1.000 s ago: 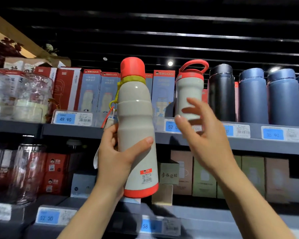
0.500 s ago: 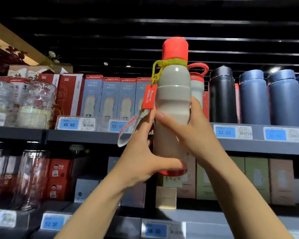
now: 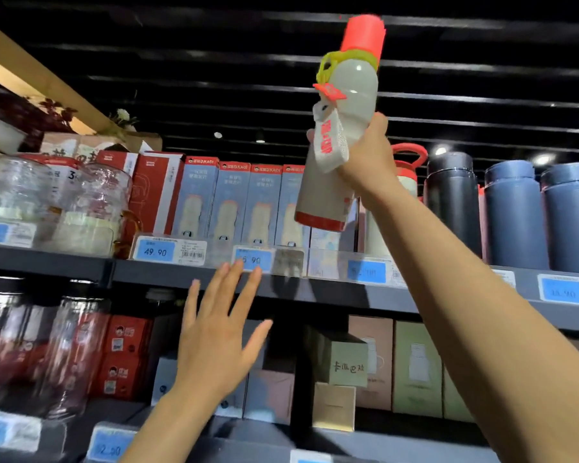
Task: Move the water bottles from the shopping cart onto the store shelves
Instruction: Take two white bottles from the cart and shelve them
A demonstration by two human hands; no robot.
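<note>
Store shelving fills the view under a dark slatted ceiling. Landmark: the upper shelf (image 3: 315,290), a grey edge carrying blue price labels. On it stand glass jars at far left, boxed bottles at centre, and dark blue flasks (image 3: 512,215) at right. Above its centre, the beige water bottle (image 3: 343,128) with red cap and red base is held clear of the shelf, tilted, its hang tag dangling. The right hand (image 3: 368,158) grips the bottle at mid-body, fingers wrapped round it. Just below the shelf edge, the left hand (image 3: 216,342) is spread flat, fingers straight, holding nothing.
</note>
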